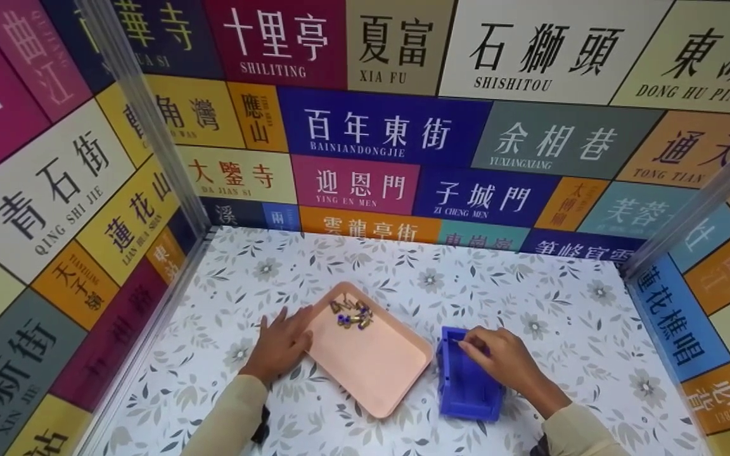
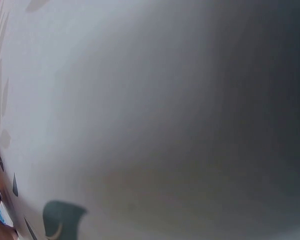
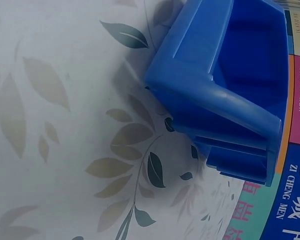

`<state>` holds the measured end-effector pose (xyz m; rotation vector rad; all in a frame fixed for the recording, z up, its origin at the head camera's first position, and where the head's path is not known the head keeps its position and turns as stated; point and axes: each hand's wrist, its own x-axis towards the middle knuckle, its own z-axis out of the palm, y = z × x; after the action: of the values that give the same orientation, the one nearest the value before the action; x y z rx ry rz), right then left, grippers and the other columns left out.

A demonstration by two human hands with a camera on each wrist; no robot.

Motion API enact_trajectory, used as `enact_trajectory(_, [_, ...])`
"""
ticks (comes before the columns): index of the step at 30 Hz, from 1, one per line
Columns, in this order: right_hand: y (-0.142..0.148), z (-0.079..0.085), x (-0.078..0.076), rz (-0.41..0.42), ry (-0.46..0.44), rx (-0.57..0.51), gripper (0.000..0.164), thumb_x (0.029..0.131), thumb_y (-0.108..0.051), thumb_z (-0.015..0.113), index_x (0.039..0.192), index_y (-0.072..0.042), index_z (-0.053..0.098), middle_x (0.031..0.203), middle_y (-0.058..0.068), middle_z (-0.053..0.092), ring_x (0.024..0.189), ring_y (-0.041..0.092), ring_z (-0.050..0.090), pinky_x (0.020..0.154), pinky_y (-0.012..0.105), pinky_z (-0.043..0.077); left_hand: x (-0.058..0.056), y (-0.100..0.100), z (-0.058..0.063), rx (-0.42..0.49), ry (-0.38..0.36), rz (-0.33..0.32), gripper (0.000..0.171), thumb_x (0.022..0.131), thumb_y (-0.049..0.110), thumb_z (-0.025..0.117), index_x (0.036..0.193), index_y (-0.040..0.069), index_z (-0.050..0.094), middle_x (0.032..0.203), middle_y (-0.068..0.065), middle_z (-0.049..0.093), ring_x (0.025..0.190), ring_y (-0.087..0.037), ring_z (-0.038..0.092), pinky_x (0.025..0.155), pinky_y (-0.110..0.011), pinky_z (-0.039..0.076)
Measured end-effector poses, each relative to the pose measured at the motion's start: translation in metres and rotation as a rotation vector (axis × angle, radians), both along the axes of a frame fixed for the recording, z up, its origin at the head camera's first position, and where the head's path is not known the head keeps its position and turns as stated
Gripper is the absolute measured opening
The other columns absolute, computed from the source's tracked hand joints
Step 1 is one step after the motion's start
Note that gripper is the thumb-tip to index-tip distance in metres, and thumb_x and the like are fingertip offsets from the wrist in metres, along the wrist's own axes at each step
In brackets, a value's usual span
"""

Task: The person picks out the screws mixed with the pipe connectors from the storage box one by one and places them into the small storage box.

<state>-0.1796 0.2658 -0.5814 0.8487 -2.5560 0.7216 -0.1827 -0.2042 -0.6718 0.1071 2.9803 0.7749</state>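
Note:
A peach-coloured tray [image 1: 371, 354] lies at a slant on the table, with several small brass-coloured fittings [image 1: 355, 315], some with blue ends, near its far end. My left hand [image 1: 281, 342] rests at the tray's left edge, fingers spread and touching the rim. Right of the tray stands a blue plastic bin [image 1: 471, 396], seen from the side in the right wrist view. Over the bin's far part is my right hand [image 1: 504, 358], its fingers bent and thumb close to the index finger. Whether a small piece sits between those fingertips is hidden.
A white table [image 1: 339, 437] with a leaf-and-flower print lies under everything. Colourful panels with place names [image 1: 384, 130] wall in the back and both sides. Clear upright strips [image 1: 168, 145] stand at the corners. The left wrist view mostly shows blurred tabletop.

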Motion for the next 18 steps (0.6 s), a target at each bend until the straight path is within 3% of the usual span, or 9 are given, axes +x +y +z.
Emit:
enact_trajectory(10, [0.0017,-0.0026,0.0026,-0.027,-0.006,-0.013,0.016,0.087,-0.017,0.082,0.086,-0.024,0.068,0.074,-0.020,0.065,0.068,-0.003,0.054,0.062,0.025,0.050,-0.0010,0.0009,0.0006,-0.011,-0.018,0.012,0.060,0.105,0.056,0.037,0.161,0.045,0.020,0.166,0.019,0.029,0.160,-0.025,0.014,0.126,-0.064,-0.002])
enact_trajectory(18, [0.0038,-0.0008,0.0039,-0.028,-0.041,-0.021,0.016,0.089,-0.018,0.080,0.086,-0.026,0.067,0.074,-0.024,0.060,0.066,-0.005,0.052,0.059,0.023,0.047,-0.0007,-0.0035,-0.0007,-0.020,0.041,-0.032,0.058,0.106,0.056,0.037,0.161,0.043,0.023,0.163,0.016,0.037,0.158,-0.030,0.022,0.124,-0.068,0.003])
